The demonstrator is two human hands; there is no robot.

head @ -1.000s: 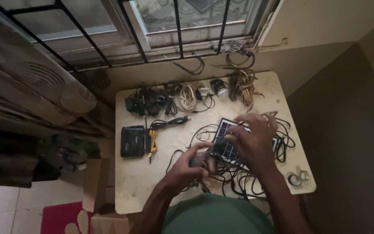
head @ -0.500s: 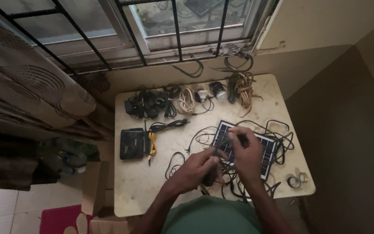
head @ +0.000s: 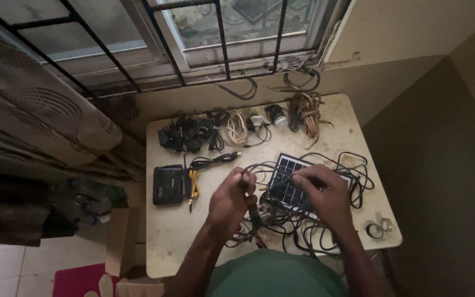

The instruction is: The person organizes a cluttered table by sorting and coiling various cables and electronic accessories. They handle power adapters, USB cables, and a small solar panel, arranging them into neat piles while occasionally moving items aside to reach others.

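Observation:
A small solar panel (head: 288,177) lies on the beige table (head: 174,242), tangled in black cables (head: 353,170). My left hand (head: 231,201) is closed around a dark cable or small tool just left of the panel. Resting on the panel's right part, my right hand (head: 325,195) pinches a thin black wire. The two hands are close together over the cable tangle near the table's front edge.
A black box-shaped device (head: 168,185) with a yellow connector (head: 194,183) sits at the left. Bundled cables and adapters (head: 191,132), a white cable coil (head: 237,127) and a brown rope coil (head: 306,113) line the back. Tape rolls (head: 376,228) lie front right. A barred window (head: 193,44) is behind.
My left hand has moved up and closed on a cable near the panel. My right hand has shifted slightly along the panel, still working the wires.

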